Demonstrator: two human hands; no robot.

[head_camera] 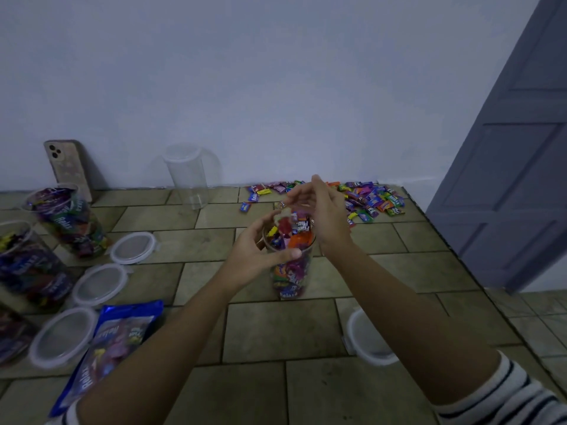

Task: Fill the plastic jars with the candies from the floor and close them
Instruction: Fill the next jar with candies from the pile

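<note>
Jar of clear plastic, upright on floor tiles at centre, heaped past the rim with wrapped candies. Left hand wrapped round upper wall just below rim, thumb across near side. Right hand poised above the mouth, fingers loose and spread; nothing plainly held, though blurred at the fingertips.

Handling, as judgement: thin-walled, light even when full, likely to flex under a hard squeeze; smooth and somewhat slippery. Best held mid-wall with a full wrap, or steadied near the rim as now. Wrappers slick and springy, prone to spilling off the heap; probably in need of pressing down before lidding.

Spare lid on floor at near right, partly hidden behind right forearm. Loose candy pile against the wall, just beyond the right hand. Empty jar by the wall, left of the pile. Two filled jars uncapped at left, a third cut off by frame edge; three lids lying beside them. Blue candy bag at near left, partly behind left forearm. Phone leaning on wall behind filled jars. Grey door at right. No obstacle between jar and pile; reach to spare lid crossed by own right forearm.
</note>
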